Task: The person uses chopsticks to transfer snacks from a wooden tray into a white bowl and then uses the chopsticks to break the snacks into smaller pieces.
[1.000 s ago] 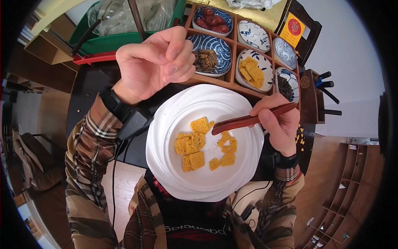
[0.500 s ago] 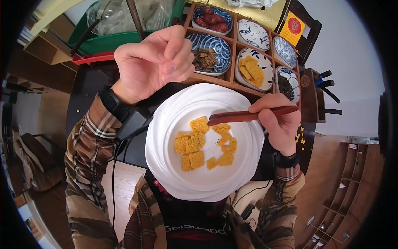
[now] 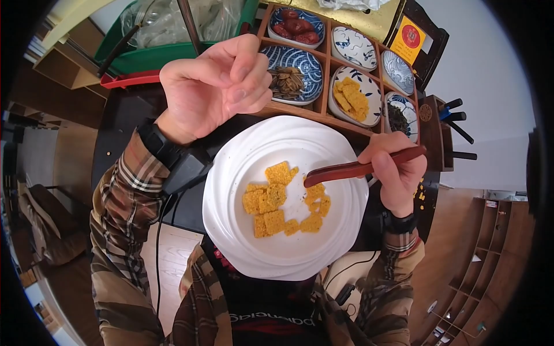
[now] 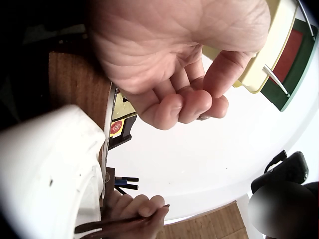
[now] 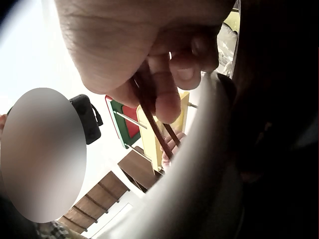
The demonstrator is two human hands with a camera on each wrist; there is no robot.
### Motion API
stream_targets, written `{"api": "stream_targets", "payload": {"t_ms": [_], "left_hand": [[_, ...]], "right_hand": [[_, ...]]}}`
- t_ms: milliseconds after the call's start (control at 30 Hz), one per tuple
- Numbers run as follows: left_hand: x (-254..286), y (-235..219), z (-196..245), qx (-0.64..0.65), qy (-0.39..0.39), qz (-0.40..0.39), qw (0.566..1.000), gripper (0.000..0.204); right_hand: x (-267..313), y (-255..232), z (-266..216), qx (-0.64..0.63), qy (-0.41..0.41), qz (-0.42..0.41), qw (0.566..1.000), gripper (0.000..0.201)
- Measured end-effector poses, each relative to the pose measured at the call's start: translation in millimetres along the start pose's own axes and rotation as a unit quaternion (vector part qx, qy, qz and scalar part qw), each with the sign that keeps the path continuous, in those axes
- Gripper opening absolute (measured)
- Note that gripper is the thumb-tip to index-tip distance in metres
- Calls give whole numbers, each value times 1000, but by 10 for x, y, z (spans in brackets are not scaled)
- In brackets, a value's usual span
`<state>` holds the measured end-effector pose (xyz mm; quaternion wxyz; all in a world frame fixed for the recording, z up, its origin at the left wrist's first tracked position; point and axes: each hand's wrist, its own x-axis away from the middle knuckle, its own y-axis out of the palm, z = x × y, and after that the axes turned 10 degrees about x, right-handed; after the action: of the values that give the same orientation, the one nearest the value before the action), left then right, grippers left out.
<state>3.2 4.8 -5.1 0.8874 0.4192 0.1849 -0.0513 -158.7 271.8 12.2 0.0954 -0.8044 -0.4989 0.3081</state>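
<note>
Since the frame half a second ago, we see the right hand (image 3: 398, 176) drawn outward a little, and with it the wooden tongs (image 3: 363, 168), whose tips have come back from beside the top left piece. The lower right-hand pieces have shifted slightly towards the left cluster, while the left hand (image 3: 216, 89) has stayed nearly where it was.

We find the right hand pinching the tongs between thumb and fingers, well back from the tips, probably so that it keeps out of the bowl's way. The tips point down over the right cluster (image 3: 311, 223); whether they touch a piece we cannot tell. Both this and the left cluster (image 3: 269, 202) lie on the floor of the white bowl (image 3: 222, 202), where the raised wall likely keeps the yellow pieces from straying.

The left hand hangs above the bowl's upper left edge, its fingers loosely curled and nothing visible in them, perhaps to leave the view clear. Behind the bowl, the wooden tray (image 3: 327, 52) stands on the dark desk (image 3: 130, 130), its dividers keeping each dish apart (one patterned dish (image 3: 370, 94) holds similar yellow pieces).
</note>
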Motion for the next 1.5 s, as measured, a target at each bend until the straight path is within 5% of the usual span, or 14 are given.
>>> {"api": "stream_targets", "payload": {"t_ms": [100, 200, 333, 567, 733, 933, 1267, 1367, 1433, 1500], "left_hand": [[2, 7, -6, 2, 2, 3, 1000, 15], [8, -2, -5, 4, 0, 2, 1000, 14], [0, -1, -6, 7, 1, 0, 1000, 13], [1, 14, 3, 5, 0, 6, 1000, 13], [5, 1, -8, 11, 7, 6, 1000, 12], [2, 27, -2, 10, -2, 23, 1000, 13], [8, -33, -8, 26, -1, 2, 1000, 4], [14, -43, -22, 35, 5, 9, 999, 4], [15, -40, -16, 39, 5, 10, 999, 4], [17, -34, -9, 39, 4, 10, 999, 4]], "right_hand": [[26, -2, 83, -23, -72, 57, 996, 10], [-6, 23, 88, -47, 12, 251, 967, 28], [-152, -59, 32, -15, 80, 328, 941, 33], [-92, -198, 138, 93, 87, 302, 945, 27], [-106, -184, 83, 252, -32, 265, 930, 19], [-109, -279, 159, 180, 99, 291, 934, 20], [-82, -294, 139, 89, 121, 283, 947, 21], [-31, -323, 148, 111, 44, 249, 961, 17], [-95, -350, 168, 213, -177, 151, 949, 14], [-89, -406, 142, 219, -179, 115, 952, 15]]}}
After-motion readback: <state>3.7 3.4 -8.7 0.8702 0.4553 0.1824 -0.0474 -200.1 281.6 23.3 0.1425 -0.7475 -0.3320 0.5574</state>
